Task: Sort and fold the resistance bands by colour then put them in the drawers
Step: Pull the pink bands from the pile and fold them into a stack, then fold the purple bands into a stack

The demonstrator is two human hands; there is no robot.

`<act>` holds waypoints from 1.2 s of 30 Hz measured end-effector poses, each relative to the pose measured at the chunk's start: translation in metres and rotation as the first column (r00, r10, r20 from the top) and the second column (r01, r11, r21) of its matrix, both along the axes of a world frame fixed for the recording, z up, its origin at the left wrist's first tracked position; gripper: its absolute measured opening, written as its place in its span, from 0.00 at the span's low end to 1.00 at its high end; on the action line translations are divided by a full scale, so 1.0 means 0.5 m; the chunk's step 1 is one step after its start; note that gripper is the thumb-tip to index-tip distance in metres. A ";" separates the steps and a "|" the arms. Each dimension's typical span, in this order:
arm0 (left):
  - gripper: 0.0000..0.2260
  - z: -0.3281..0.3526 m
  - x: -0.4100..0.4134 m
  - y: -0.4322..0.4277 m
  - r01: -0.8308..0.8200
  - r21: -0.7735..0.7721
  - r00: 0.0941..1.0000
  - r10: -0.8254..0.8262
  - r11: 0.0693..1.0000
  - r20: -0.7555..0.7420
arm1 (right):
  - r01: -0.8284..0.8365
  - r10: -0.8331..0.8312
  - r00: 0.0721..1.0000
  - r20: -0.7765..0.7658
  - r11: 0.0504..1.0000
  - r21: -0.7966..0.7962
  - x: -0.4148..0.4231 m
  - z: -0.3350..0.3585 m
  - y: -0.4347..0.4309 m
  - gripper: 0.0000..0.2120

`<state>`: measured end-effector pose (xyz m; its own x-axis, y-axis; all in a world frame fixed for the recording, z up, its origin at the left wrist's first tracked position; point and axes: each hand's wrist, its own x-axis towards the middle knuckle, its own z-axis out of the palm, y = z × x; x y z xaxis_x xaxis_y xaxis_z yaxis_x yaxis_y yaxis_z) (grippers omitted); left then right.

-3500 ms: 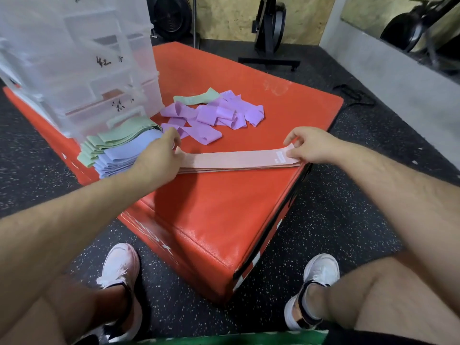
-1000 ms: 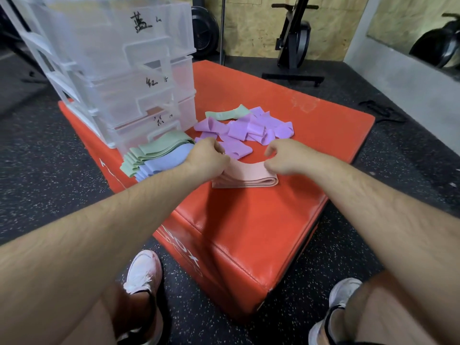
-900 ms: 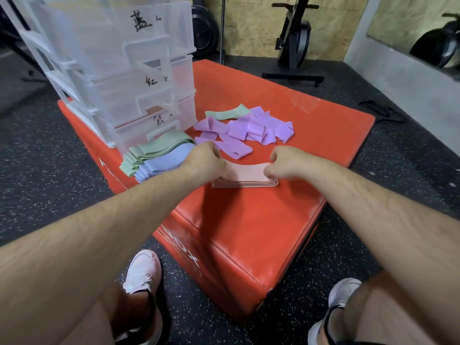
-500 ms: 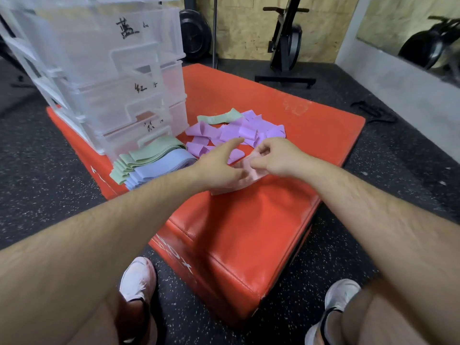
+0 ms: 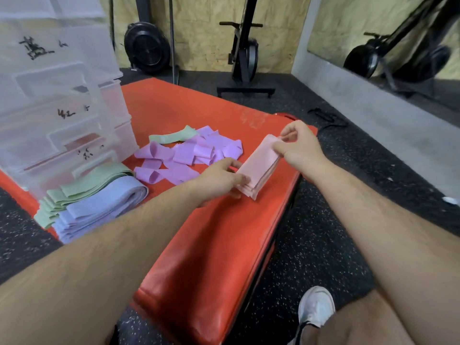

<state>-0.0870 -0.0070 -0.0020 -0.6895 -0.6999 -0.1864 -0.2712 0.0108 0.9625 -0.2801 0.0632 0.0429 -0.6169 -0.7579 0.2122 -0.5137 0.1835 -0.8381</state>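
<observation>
The pink resistance band (image 5: pixel 258 168), folded into a thick layered bundle, is held over the right side of the red padded box (image 5: pixel 199 245). The left hand (image 5: pixel 221 179) pinches its near end and the right hand (image 5: pixel 298 145) its far end. Loose purple bands (image 5: pixel 194 153) lie at 10 o'clock. At 8 o'clock, the folded green stack (image 5: pixel 82 188) and blue stack (image 5: pixel 99 207) front the clear drawers (image 5: pixel 62 108).

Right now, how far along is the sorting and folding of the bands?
Done: a green stack and a blue stack lie folded before the drawers. In hand: the left hand and right hand hold the folded pink band by its ends. Left: the purple pile and one green band lie unfolded, and both stacks are outside the drawers.
</observation>
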 end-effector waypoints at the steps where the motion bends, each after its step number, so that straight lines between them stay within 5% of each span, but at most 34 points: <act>1: 0.13 -0.002 -0.020 0.001 -0.016 -0.011 1.000 0.016 1.000 -0.010 | 0.020 -0.020 1.000 -0.006 1.000 0.005 -0.017 -0.011 -0.004 0.09; 9: 0.13 -0.048 -0.132 -0.023 -0.146 -0.134 0.988 0.137 0.980 -0.072 | 0.102 -0.091 0.987 -0.136 0.992 0.075 -0.106 -0.101 -0.054 0.08; 11: 0.09 -0.060 -0.143 -0.031 -0.139 -0.321 0.988 0.155 0.937 0.025 | 0.072 -0.050 0.980 -0.194 0.992 0.106 -0.112 -0.115 -0.062 0.09; 15: 0.06 -0.080 -0.152 -0.046 0.027 -0.704 0.931 0.238 0.709 0.275 | 0.063 0.041 0.951 -0.308 0.945 0.321 -0.124 -0.145 -0.067 0.09; 19: 0.07 -0.071 -0.149 -0.045 0.020 -0.716 0.933 0.244 0.698 0.265 | 0.053 0.097 0.922 -0.375 0.927 0.371 -0.115 -0.124 -0.055 0.09; 26: 0.13 -0.013 -0.089 -0.058 -0.039 -0.822 0.934 0.314 0.568 0.172 | -0.139 0.223 0.822 -0.525 0.971 0.195 0.015 -0.090 -0.090 0.11; 36: 0.15 0.014 0.098 -0.148 -0.026 -0.843 0.822 0.492 0.537 0.287 | -0.298 0.346 0.834 -0.430 0.938 0.178 0.188 -0.106 -0.204 0.15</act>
<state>-0.0382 -0.0810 0.0052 -0.4424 -0.8425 0.3074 -0.7707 0.5324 0.3501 -0.1861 -0.0388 -0.0103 -0.1901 -0.9288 0.3182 -0.8726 0.0113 -0.4884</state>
